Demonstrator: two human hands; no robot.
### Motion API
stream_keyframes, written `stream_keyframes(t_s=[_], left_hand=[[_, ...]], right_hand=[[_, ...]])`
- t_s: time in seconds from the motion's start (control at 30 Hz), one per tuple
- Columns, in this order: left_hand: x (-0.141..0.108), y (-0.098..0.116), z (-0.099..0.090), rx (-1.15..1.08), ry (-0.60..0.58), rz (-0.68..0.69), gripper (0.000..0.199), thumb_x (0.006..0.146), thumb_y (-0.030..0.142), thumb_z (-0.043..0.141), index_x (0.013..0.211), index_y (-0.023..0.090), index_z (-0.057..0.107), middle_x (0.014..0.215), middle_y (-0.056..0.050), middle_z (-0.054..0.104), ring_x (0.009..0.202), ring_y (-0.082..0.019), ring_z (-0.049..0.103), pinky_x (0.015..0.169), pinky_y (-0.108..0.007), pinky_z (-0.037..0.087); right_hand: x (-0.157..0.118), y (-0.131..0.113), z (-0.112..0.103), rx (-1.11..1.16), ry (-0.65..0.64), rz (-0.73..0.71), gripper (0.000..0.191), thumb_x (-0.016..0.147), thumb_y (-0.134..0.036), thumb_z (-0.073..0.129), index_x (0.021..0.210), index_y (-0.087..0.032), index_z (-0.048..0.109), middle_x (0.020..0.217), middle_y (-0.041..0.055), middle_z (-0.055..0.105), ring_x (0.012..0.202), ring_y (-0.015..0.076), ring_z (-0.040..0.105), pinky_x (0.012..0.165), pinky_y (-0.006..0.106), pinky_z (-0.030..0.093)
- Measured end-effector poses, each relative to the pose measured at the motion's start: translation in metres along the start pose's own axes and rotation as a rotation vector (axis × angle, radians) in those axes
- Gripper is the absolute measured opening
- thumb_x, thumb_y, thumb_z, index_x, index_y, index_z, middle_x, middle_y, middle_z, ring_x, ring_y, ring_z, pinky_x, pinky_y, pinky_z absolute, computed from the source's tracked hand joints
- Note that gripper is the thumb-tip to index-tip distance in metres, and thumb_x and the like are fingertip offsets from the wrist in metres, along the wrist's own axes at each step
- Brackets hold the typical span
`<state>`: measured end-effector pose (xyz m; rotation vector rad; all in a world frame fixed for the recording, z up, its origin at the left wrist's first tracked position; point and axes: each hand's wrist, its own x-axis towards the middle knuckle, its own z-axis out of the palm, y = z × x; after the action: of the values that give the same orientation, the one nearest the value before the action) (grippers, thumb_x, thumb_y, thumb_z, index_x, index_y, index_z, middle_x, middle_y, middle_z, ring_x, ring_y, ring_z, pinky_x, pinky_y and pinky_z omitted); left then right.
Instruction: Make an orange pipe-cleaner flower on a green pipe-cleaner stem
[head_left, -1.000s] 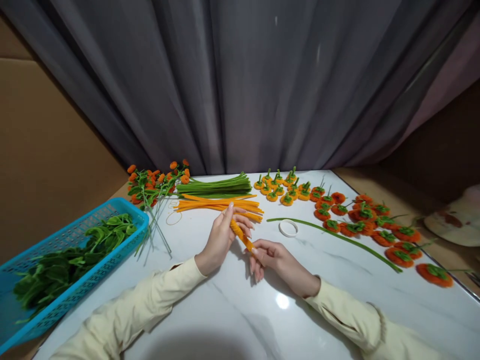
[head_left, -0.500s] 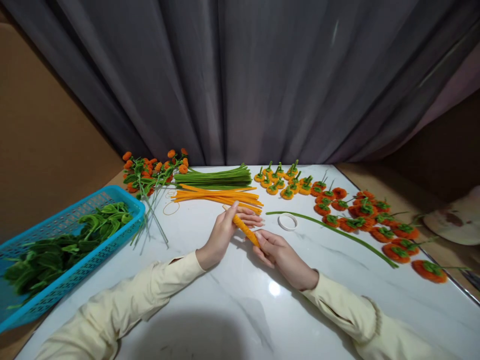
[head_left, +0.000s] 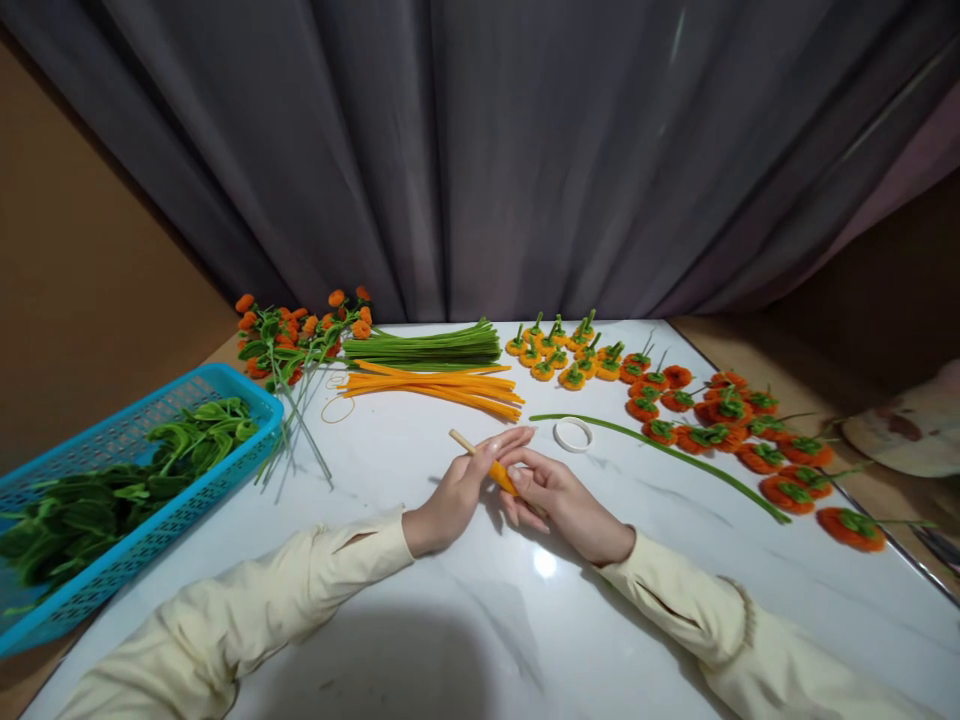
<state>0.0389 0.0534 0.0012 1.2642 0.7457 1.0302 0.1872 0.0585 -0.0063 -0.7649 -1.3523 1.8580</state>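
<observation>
The big white table [head_left: 360, 480] is under it all, with a bunch of orange strips [head_left: 427, 385] lying past the hands. The right hand [head_left: 574, 510] pinches the near end of a fuzzy orange roll [head_left: 501, 477] with its thumb and fingers. The left hand [head_left: 454, 500] holds the far part, thumb over it and fingers out long; I can't tell how tight. The roll sits between both hands on a slant, far end to the left, near end to the right. Smallest is the thin stick [head_left: 460, 440]: its bare tip pokes out past the left thumb, so the left hand is closer to that tip.
</observation>
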Motion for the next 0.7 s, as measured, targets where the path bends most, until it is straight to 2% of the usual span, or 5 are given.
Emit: stream_keyframes(t_s=[0.13,0.27,0.43,0.57,0.7], left_hand=[[0.001,0.002,-0.005,0.080,-0.067,-0.020,0.046,0.094,0.042,0.035,0.132,0.021,0.049,0.142,-0.004,0.041,0.134,-0.022,0.031,0.114,-0.037,0.016],[0.005,0.001,-0.012,-0.054,-0.127,-0.022,0.049,0.090,0.031,0.040,0.138,0.021,0.041,0.142,-0.006,0.041,0.134,-0.025,0.031,0.111,-0.040,0.021],[0.006,0.000,-0.011,-0.174,-0.049,0.025,0.060,0.090,0.026,0.042,0.146,0.026,0.019,0.133,-0.009,0.052,0.123,-0.026,0.046,0.104,-0.045,0.030],[0.007,0.002,-0.008,-0.205,0.000,0.004,0.046,0.092,0.035,0.044,0.135,0.020,0.044,0.129,-0.010,0.055,0.120,-0.026,0.049,0.105,-0.043,0.031],[0.007,0.009,-0.003,-0.119,0.055,-0.084,0.044,0.091,0.044,0.042,0.112,0.013,0.065,0.123,-0.011,0.060,0.120,-0.026,0.050,0.106,-0.037,0.032]], right_hand=[[-0.001,0.002,0.000,-0.079,0.021,-0.042,0.035,0.085,-0.050,0.053,0.094,-0.016,0.051,0.060,-0.0032,0.056,0.037,0.0037,0.032,0.040,0.020,0.022],[-0.004,0.000,0.001,-0.310,0.140,-0.176,0.027,0.086,-0.042,0.054,0.097,-0.017,0.055,0.070,0.0006,0.061,0.058,0.0105,0.053,0.054,0.022,0.039],[-0.008,0.004,0.003,-0.567,0.242,-0.261,0.018,0.088,-0.032,0.051,0.096,-0.017,0.056,0.074,0.0018,0.064,0.064,0.0131,0.057,0.062,0.025,0.044],[-0.007,0.006,0.003,-0.599,0.282,-0.275,0.017,0.090,-0.032,0.048,0.095,-0.017,0.055,0.072,0.0012,0.063,0.062,0.0127,0.056,0.061,0.024,0.044],[-0.005,0.007,0.005,-0.526,0.214,-0.211,0.023,0.091,-0.039,0.047,0.092,-0.017,0.051,0.065,-0.0012,0.059,0.054,0.0108,0.052,0.056,0.023,0.041]])
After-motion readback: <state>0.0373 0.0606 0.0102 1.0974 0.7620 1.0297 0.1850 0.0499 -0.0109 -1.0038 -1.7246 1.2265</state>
